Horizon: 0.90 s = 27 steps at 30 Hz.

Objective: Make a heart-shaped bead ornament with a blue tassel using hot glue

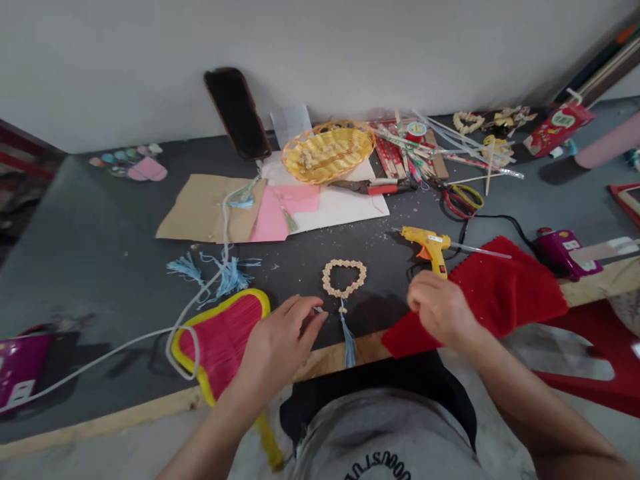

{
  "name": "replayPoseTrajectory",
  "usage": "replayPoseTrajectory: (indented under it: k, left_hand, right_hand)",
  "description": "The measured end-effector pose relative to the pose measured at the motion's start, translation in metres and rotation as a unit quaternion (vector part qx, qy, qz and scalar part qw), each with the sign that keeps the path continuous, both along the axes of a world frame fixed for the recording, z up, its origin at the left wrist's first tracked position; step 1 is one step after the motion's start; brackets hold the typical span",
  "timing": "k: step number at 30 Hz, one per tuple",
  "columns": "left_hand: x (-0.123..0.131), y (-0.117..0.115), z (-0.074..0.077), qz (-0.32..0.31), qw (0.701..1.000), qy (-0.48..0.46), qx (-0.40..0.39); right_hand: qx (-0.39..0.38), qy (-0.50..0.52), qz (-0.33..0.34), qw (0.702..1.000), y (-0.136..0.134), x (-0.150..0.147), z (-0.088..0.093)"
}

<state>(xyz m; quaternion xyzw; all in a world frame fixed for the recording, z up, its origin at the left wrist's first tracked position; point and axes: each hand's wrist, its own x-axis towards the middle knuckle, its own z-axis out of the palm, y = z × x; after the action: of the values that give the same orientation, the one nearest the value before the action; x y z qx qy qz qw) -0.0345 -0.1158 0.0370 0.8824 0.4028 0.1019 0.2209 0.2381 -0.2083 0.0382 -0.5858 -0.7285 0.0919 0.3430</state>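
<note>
A beaded loop (pixel 345 292) of pale beads lies on the dark tabletop in front of me, with a light blue tassel (pixel 349 343) hanging from its lower end over the wooden table edge. Just left of it, my left hand (pixel 290 333) is closed in a pinch; a tiny greyish bit shows at the fingertips, too small to name. To the right, my right hand (pixel 437 307) is raised with its fingers curled together, and whatever they hold is hidden. Directly beyond that hand lies a yellow glue gun (pixel 426 243) with a clear glue stick in it.
A red cloth (pixel 510 290) lies at right, beside a purple box (pixel 570 252). Scissors (pixel 463 200), pliers (pixel 373 187) and a yellow basket (pixel 327 157) stand farther back. A white cable (pixel 185 313) crosses a pink-and-yellow fan-shaped piece (pixel 223 337) near blue tassels (pixel 230 277). A phone (pixel 237 113) leans against the wall.
</note>
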Motion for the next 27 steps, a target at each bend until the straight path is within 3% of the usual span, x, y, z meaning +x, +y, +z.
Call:
replayPoseTrajectory:
  k: [3, 6, 9, 12, 15, 18, 20, 22, 25, 27]
  left_hand:
    - [-0.007, 0.002, 0.003, 0.018, 1.000, 0.009, 0.011]
    - [-0.014, 0.003, 0.004, 0.017, 1.000, 0.008, 0.008]
    - [-0.017, 0.010, 0.005, 0.011, 1.000, 0.011, 0.001]
    - [-0.013, 0.028, 0.008, 0.017, 1.000, 0.010, 0.008]
    - [0.003, 0.056, 0.012, 0.023, 0.999, 0.005, 0.025]
    - [0.029, 0.085, 0.015, 0.022, 0.999, -0.006, 0.035]
    - [0.052, 0.100, 0.015, 0.010, 0.999, -0.012, 0.040]
    - [0.077, 0.111, 0.015, -0.007, 0.999, -0.014, 0.052]
    - [0.119, 0.124, 0.013, -0.031, 0.997, -0.011, 0.072]
    - [0.147, 0.133, 0.010, -0.056, 0.995, -0.003, 0.088]
  right_hand:
    - [-0.020, -0.117, -0.179, 0.977, 0.002, 0.033, 0.000]
    - [-0.123, -0.157, -0.294, 0.935, 0.004, 0.056, -0.008]
    - [-0.230, -0.151, -0.325, 0.905, 0.010, 0.063, -0.016]
    - [-0.286, -0.150, -0.352, 0.878, 0.020, 0.062, -0.018]
    - [-0.321, -0.134, -0.372, 0.860, 0.027, 0.062, -0.015]
    - [-0.303, -0.100, -0.397, 0.860, 0.028, 0.064, -0.015]
    - [-0.260, -0.035, -0.420, 0.869, 0.025, 0.065, -0.018]
    - [-0.203, 0.107, -0.432, 0.872, 0.022, 0.066, -0.023]
    - [-0.128, 0.374, -0.392, 0.831, 0.020, 0.064, -0.029]
    - [-0.112, 0.488, -0.341, 0.795, 0.021, 0.062, -0.030]
